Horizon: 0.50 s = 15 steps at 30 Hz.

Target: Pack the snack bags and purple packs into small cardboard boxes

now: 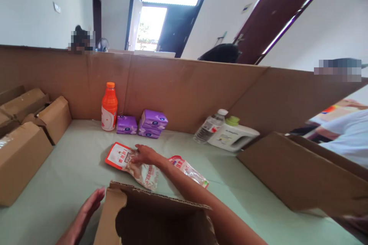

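Note:
My right hand (145,155) reaches across the table and pinches a red and white snack bag (130,164) that lies flat on the green table (71,168). A second snack bag (188,170) lies just right of my forearm. My left hand (86,210) is flat with fingers stretched out, pressed against the left flap of an open cardboard box (149,218) right in front of me.
At the back stand an orange drink bottle (109,106), purple packs (143,123), a lying water bottle (208,126) and a white detergent jug (234,136). Closed cartons (25,138) sit left, a large carton (299,172) right. A cardboard wall (184,84) rings the table.

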{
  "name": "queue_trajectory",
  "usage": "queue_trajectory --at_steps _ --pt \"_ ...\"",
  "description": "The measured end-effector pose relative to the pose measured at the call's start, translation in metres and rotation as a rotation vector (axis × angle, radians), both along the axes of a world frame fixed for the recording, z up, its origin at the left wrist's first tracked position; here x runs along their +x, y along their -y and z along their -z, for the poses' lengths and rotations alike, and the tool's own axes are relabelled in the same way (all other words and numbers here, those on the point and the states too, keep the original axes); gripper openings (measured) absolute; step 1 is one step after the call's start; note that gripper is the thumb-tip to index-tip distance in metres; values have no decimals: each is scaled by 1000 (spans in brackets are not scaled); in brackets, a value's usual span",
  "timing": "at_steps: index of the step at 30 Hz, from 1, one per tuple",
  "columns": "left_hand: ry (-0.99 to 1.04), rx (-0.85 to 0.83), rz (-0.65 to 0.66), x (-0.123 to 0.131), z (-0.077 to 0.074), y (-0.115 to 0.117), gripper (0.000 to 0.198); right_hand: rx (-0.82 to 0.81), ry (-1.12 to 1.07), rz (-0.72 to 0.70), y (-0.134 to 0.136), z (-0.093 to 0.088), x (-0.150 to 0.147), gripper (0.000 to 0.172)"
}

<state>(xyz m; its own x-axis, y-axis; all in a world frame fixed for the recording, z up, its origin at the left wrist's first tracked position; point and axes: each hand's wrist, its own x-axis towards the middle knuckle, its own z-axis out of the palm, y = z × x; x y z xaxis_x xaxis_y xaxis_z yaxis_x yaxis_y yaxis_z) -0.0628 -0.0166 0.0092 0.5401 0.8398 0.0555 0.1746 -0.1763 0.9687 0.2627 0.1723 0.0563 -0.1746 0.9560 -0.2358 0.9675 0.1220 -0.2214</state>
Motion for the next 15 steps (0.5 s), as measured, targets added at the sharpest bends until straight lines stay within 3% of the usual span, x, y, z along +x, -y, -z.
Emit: queue_trajectory --at_steps 4,10,15 --pt "95 56 -152 1 -17 1 106 -83 -100 44 1 4 -7 36" --pt "-92 191 -378 26 -90 6 54 -110 -306 90 33 -5 1 32" --pt "-240 417 -361 53 -141 17 31 124 -468 197 62 -26 28 18"
